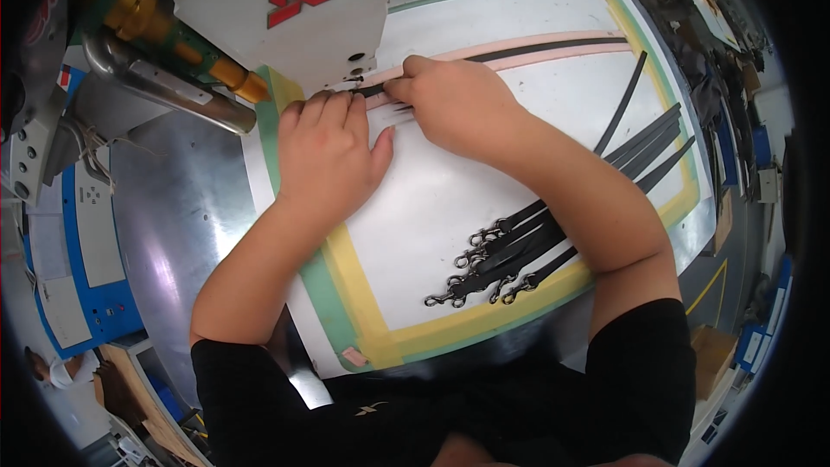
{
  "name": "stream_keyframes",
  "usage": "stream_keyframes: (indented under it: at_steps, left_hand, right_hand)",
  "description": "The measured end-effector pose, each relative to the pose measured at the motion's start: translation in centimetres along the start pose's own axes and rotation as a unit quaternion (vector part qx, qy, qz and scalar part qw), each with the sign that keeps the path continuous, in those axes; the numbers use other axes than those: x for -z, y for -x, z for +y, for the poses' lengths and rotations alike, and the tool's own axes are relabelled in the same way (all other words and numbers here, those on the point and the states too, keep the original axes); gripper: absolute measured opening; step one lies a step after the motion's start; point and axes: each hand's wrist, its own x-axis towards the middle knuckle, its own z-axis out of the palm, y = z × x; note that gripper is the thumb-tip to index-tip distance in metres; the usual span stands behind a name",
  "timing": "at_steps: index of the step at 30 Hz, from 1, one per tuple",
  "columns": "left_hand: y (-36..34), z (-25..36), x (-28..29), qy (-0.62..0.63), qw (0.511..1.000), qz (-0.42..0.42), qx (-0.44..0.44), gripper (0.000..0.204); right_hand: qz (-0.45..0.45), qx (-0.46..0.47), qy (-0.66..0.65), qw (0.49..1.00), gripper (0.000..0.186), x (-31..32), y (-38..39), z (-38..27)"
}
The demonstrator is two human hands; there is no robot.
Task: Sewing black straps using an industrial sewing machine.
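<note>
While the black strap (pixel 553 47) lies across the upper part of the frame, running left from the upper right between pink strips (pixel 519 61), both hands meet it at upper center. The left hand (pixel 328 143) lies palm down, fingers side by side and thumb spread apart, fingertips by the strap's left end; it grips nothing. The right hand (pixel 458 108) is curled over the strap just to the right, but its fingertips are partly hidden, so whether they clamp it one cannot tell. A pale machine head (pixel 311 39) stands above the left hand. Beneath everything is a white board (pixel 450 199) edged with yellow tape (pixel 359 294). More straps (pixel 519 251) pass under the right forearm, their metal clips (pixel 454 281) pointing to lower center.
</note>
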Motion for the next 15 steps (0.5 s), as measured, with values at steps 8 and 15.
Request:
stream_keyframes:
  at_steps: [8,15]
  left_hand:
    - [0.5,0.67,0.59,-0.009,1.0,-0.007,0.006,0.04]
    - [0.31,0.31,0.5,-0.021,0.999,-0.021,0.032,0.033]
  right_hand:
    - [0.005,0.007,0.002,1.0,0.027,0.07,-0.09,-0.27]
    - [0.01,0.022,0.013,1.0,0.026,-0.2,-0.19,0.41]
